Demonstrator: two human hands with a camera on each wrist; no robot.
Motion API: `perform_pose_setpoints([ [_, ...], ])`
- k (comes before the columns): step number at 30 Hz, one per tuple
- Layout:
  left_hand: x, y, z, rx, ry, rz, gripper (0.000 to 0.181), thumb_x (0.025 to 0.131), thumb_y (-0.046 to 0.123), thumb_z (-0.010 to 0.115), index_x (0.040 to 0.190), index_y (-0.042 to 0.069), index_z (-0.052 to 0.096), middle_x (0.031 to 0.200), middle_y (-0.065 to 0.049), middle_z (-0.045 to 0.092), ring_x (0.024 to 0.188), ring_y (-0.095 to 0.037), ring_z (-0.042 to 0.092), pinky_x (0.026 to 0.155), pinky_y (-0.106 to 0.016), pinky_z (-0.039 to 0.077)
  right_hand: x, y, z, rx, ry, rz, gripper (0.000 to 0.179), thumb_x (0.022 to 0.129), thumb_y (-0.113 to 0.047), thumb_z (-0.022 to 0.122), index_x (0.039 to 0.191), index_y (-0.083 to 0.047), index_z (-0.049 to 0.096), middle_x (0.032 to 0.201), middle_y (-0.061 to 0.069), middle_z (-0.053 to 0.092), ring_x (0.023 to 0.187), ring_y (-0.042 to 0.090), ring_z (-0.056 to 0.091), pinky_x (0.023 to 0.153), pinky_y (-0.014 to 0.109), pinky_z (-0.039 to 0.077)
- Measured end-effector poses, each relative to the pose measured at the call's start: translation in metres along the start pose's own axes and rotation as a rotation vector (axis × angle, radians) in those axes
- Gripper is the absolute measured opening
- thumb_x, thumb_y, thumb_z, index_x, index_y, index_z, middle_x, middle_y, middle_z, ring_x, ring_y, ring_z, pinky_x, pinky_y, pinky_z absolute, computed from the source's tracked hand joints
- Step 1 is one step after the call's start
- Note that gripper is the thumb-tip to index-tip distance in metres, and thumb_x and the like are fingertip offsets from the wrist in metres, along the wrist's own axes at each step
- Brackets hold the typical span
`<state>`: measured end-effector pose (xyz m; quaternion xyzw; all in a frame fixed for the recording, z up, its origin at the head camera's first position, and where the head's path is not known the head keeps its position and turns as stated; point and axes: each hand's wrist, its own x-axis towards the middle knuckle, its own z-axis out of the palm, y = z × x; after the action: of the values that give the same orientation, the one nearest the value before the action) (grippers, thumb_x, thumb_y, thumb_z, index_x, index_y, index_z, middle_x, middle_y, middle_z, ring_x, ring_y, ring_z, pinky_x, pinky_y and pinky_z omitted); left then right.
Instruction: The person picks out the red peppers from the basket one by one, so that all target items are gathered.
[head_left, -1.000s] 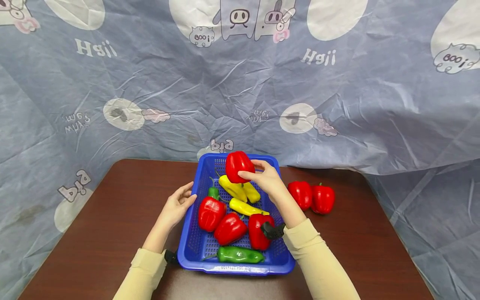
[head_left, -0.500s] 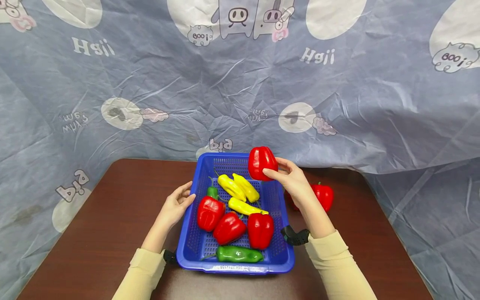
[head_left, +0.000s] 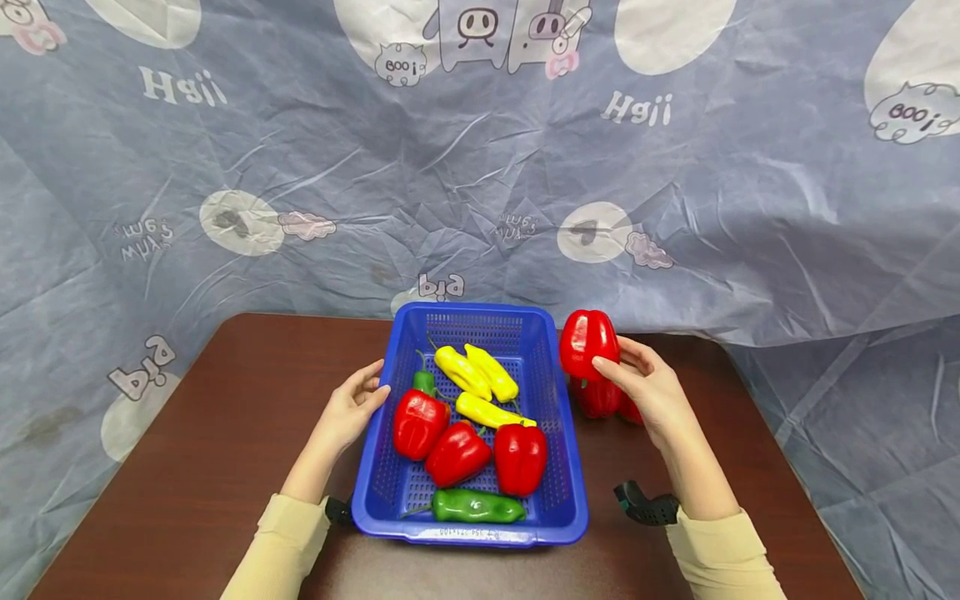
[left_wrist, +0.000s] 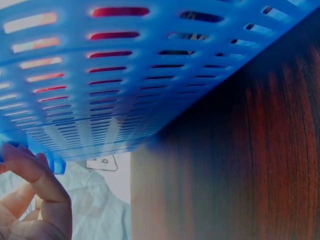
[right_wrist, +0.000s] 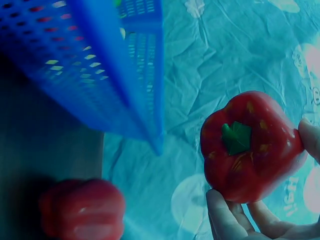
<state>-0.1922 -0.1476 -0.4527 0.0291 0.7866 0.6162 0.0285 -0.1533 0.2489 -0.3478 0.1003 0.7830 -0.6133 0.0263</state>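
Note:
My right hand (head_left: 651, 385) holds a red bell pepper (head_left: 588, 343) between thumb and fingers, just off the right rim of the blue basket (head_left: 583, 492). The right wrist view shows the underside of this pepper with its green stem (right_wrist: 237, 138). At the basket's left rim, my left hand (head_left: 352, 410) grips the edge with thumb and fingertips. Inside the basket lie red bell peppers (head_left: 521, 460), yellow peppers (head_left: 467, 372), a long green pepper (head_left: 478, 506) and another green one (head_left: 423, 382) partly hidden behind a red pepper.
Two more red bell peppers (head_left: 597, 400) sit on the brown table (head_left: 195, 467) right of the basket, partly covered by the held pepper and my right hand. A grey-blue printed cloth (head_left: 480, 183) hangs behind the table.
My right hand has carried the red bell pepper rightward from above the basket, past its right rim, to over the peppers on the table. My left hand has stayed at the left rim.

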Motion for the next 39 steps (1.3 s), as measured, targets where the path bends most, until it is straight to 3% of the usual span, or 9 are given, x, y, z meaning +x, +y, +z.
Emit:
perform_pose_setpoints([
  [6, 0.001, -0.001, 0.000, -0.001, -0.003, 0.014, 0.054, 0.097, 0.006, 0.061, 0.146, 0.000, 0.043, 0.111, -0.022, 0.059, 0.075, 0.000, 0.060, 0.068, -0.018, 0.052, -0.010, 0.020, -0.015, 0.016, 0.042, 0.061, 0.076, 0.093, -0.035, 0.068, 0.153, -0.009, 0.030, 0.130, -0.004, 0.049, 0.102, -0.004, 0.054, 0.086, 0.011, 0.046],
  [11, 0.002, -0.002, 0.000, 0.008, -0.008, 0.012, 0.054, 0.096, 0.007, 0.061, 0.147, 0.000, 0.042, 0.110, -0.019, 0.059, 0.075, 0.000, 0.060, 0.068, -0.019, 0.053, -0.019, 0.037, -0.024, 0.061, 0.064, 0.085, 0.075, 0.093, -0.031, 0.068, 0.152, -0.007, 0.029, 0.118, -0.013, 0.051, 0.099, -0.003, 0.055, 0.086, 0.010, 0.047],
  [16, 0.001, -0.001, 0.000, 0.013, -0.008, 0.004, 0.054, 0.097, 0.007, 0.061, 0.146, 0.000, 0.042, 0.111, -0.020, 0.059, 0.075, 0.001, 0.059, 0.068, -0.018, 0.052, -0.027, 0.054, -0.030, 0.059, 0.070, 0.108, 0.076, 0.093, -0.031, 0.068, 0.152, -0.005, 0.027, 0.125, -0.007, 0.047, 0.100, -0.003, 0.053, 0.086, 0.009, 0.047],
  [27, 0.001, 0.000, 0.000, -0.009, -0.001, 0.003, 0.053, 0.096, 0.006, 0.061, 0.146, -0.001, 0.043, 0.112, -0.023, 0.058, 0.074, 0.001, 0.059, 0.067, -0.018, 0.052, -0.030, 0.088, -0.032, -0.049, 0.051, 0.192, 0.081, 0.093, -0.036, 0.067, 0.154, -0.005, 0.024, 0.149, 0.014, 0.035, 0.098, -0.008, 0.049, 0.082, 0.007, 0.045],
  [39, 0.002, -0.001, 0.001, -0.022, 0.003, 0.007, 0.052, 0.096, 0.004, 0.061, 0.146, 0.000, 0.044, 0.113, -0.026, 0.057, 0.075, 0.001, 0.058, 0.068, -0.017, 0.051, -0.036, 0.113, -0.030, -0.117, 0.015, 0.228, 0.079, 0.092, -0.041, 0.067, 0.151, -0.004, 0.031, 0.146, 0.016, 0.040, 0.099, -0.003, 0.051, 0.086, 0.016, 0.047],
])
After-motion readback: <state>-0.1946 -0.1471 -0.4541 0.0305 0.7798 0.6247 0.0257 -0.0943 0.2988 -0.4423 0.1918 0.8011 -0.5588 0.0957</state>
